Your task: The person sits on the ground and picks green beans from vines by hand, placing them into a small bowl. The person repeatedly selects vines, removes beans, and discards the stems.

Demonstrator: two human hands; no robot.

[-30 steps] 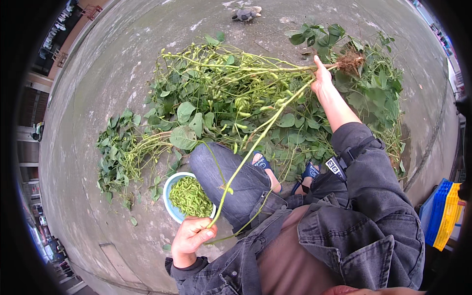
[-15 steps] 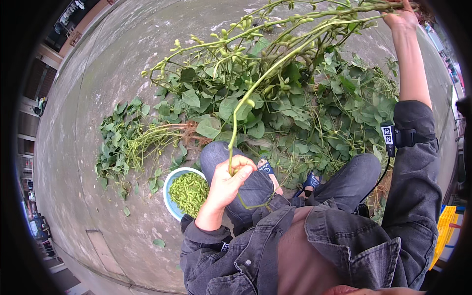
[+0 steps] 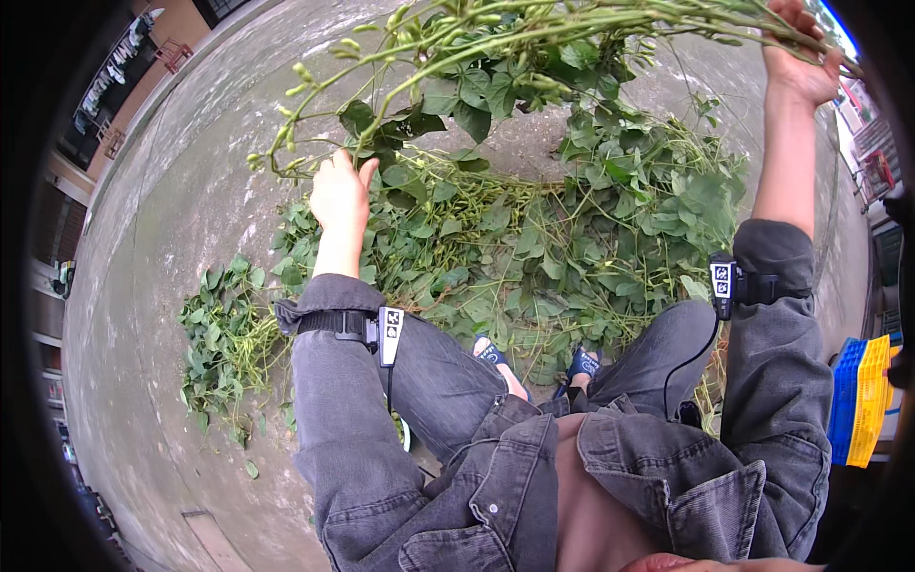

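My right hand point(image 3: 797, 69), raised at the upper right, is closed on long green bean plant stems point(image 3: 572, 24). Pods and broad leaves hang from them across the top of the view. My left hand point(image 3: 339, 195), at upper left, grips the left end of this bundle, its fingers partly hidden. A broad heap of leafy bean plants point(image 3: 620, 219) lies on the concrete ground below both hands, with a smaller bunch point(image 3: 224, 338) to the left. A pale bowl point(image 3: 406, 435) with green contents is mostly hidden behind my left arm.
My knees are bent, with my sandaled feet point(image 3: 491, 355) at the heap's near edge. Blue and yellow plastic crates point(image 3: 865, 400) stand at the right. Along the upper left edge of the yard point(image 3: 152, 238) are a building, red chairs point(image 3: 174, 52) and hanging laundry.
My left hand has moved from beside the bowl up to the upper part of the stems. My right hand has risen and moved rightward with the bundle. My left arm now covers most of the bowl.
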